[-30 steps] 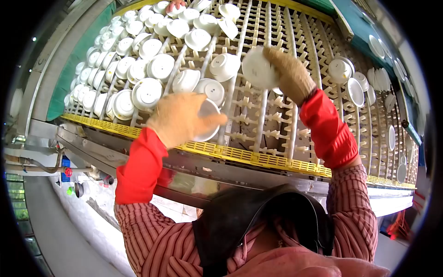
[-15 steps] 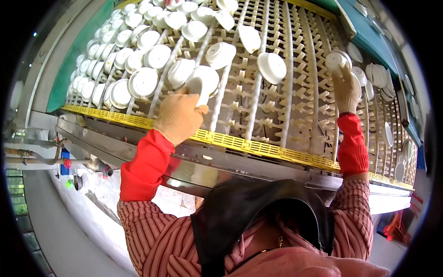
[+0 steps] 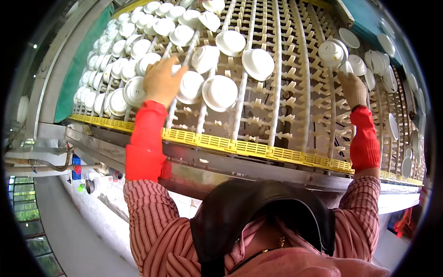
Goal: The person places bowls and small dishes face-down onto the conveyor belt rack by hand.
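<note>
My left hand (image 3: 161, 82), in a tan glove, is over white bowls on the left part of the rack conveyor. Its fingers and thumb are apart, and part of a white bowl shows between them. Just right of it, a white bowl (image 3: 189, 87) and another white bowl (image 3: 219, 93) lie bottom-up on the pegs. At the right, my gloved right hand (image 3: 353, 88) has its fingers closed at the lower edge of a white bowl (image 3: 346, 67), which is partly hidden. Overlapping white bowls (image 3: 331, 53) sit just above these fingertips.
Many white bowls (image 3: 131, 43) crowd the conveyor's left side. White pegs and rods (image 3: 277, 101) fill its middle. A yellow edge strip (image 3: 240, 145) runs along the near side. More dishes (image 3: 378, 62) stand at right beside a teal panel (image 3: 369, 23).
My left hand has let go of a bowl, now lying on the pegs, and moved up and left. My right hand has shifted slightly down and right in the view.
</note>
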The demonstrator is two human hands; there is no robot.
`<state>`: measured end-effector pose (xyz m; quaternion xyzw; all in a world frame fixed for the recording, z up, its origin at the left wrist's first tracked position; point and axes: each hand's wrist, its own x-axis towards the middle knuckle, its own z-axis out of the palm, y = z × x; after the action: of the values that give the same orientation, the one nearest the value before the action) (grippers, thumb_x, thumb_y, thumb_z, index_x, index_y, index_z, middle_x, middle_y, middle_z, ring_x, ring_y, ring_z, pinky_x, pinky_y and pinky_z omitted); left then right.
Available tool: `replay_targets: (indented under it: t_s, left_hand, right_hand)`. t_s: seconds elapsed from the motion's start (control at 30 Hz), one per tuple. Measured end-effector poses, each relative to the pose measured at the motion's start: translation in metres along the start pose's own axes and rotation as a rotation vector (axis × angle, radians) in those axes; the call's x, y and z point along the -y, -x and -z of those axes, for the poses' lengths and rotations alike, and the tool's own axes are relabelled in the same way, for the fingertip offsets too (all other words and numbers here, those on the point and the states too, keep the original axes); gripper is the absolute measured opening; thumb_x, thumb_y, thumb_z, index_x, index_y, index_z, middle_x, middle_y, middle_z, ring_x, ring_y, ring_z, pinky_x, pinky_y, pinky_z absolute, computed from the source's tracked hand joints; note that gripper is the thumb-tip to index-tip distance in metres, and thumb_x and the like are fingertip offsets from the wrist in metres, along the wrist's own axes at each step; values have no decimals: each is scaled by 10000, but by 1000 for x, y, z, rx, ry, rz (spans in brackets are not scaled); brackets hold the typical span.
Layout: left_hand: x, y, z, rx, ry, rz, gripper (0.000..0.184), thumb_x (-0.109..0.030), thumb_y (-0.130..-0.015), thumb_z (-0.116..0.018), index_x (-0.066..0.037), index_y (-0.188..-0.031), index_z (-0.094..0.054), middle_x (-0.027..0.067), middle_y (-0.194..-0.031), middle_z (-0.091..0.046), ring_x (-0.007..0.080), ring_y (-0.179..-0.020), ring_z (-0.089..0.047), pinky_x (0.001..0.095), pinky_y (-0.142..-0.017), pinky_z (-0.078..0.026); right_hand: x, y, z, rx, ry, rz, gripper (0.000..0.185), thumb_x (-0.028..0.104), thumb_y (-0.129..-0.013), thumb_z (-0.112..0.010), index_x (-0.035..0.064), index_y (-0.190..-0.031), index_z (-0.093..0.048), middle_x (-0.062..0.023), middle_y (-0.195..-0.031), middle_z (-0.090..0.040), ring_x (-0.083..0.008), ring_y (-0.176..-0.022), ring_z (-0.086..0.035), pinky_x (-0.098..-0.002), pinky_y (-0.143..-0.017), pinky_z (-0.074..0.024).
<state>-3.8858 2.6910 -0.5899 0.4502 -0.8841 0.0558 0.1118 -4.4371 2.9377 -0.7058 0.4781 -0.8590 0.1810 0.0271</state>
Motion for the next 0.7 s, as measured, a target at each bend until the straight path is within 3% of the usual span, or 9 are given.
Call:
replay_targets:
  t_s: [0.03,0.2,0.23,0.33,0.4,0.43,0.5,0.57,0.7]
  left_hand:
    - [10,3,6,211,133,228,593,-407,-1039,-698,-29,-1492,-639,207,-1457,-712,416,-1320,-670,496,-1104,-514]
    - [39,10,-23,102,235,198,593,-357,-1054,-661,-64,-1567,-603,245,-1503,-668,421,-1386,-632,485,-1169,-492]
    - [33,7,-20,124,192,215,592,-344,-1058,-651,-74,-1582,-594,250,-1511,-661,420,-1395,-627,482,-1179,-487]
    - [26,11,-17,122,128,233,578,-330,-1071,-616,-88,-1595,-585,211,-1525,-663,409,-1399,-628,478,-1184,-486]
    - [25,14,-18,101,120,234,583,-328,-1073,-608,-79,-1599,-577,216,-1510,-672,410,-1390,-635,471,-1178,-487]
    - [24,17,-17,90,128,239,583,-322,-1073,-603,-70,-1598,-574,231,-1487,-684,415,-1377,-644,466,-1168,-490]
    - [27,22,-12,94,128,265,584,-318,-1070,-604,-71,-1598,-569,252,-1447,-700,427,-1350,-656,469,-1147,-496]
    - [30,24,-9,120,124,305,586,-322,-1064,-614,-94,-1601,-566,267,-1412,-709,443,-1324,-662,485,-1123,-504]
    - [23,20,-9,127,88,304,568,-382,-1056,-606,-90,-1542,-632,234,-1438,-711,444,-1323,-667,503,-1150,-501]
  right_hand:
    - [8,-1,7,0,-71,-90,521,499,-1047,-669,48,-1289,-768,-230,-1136,-784,-371,-1031,-761,-452,-914,-585]
    - [89,17,37,164,-1037,-162,642,566,-1088,-649,-26,-1321,-738,-166,-1184,-818,-251,-1082,-763,-373,-950,-562]
    - [98,17,22,-56,-729,225,571,486,-1147,-597,-26,-1370,-714,-156,-1192,-807,-222,-1073,-759,-361,-930,-585]
    - [182,16,38,-75,-515,538,444,368,-1177,-562,22,-1448,-627,-209,-1235,-772,-298,-1039,-811,-370,-817,-702]
    - [236,17,32,319,-1242,148,545,457,-1195,-464,-25,-1423,-577,-198,-1269,-751,-361,-1142,-786,-410,-934,-716]
    - [250,16,24,365,-1107,221,546,436,-1198,-459,-43,-1445,-549,-252,-1338,-714,-375,-1221,-750,-416,-981,-703]
    - [250,2,-19,934,-1833,55,312,257,-1180,-513,-16,-1326,-546,-366,-1550,-555,-420,-1309,-702,-476,-1029,-655]
    - [225,2,-42,1069,-1956,-24,485,250,-1162,-576,-73,-1515,-498,-326,-1557,-602,-384,-1357,-695,-423,-1114,-610]
    - [176,35,9,346,-1499,-21,664,409,-1132,-644,-101,-1547,-550,-221,-1347,-776,-315,-1212,-779,-388,-1060,-623]
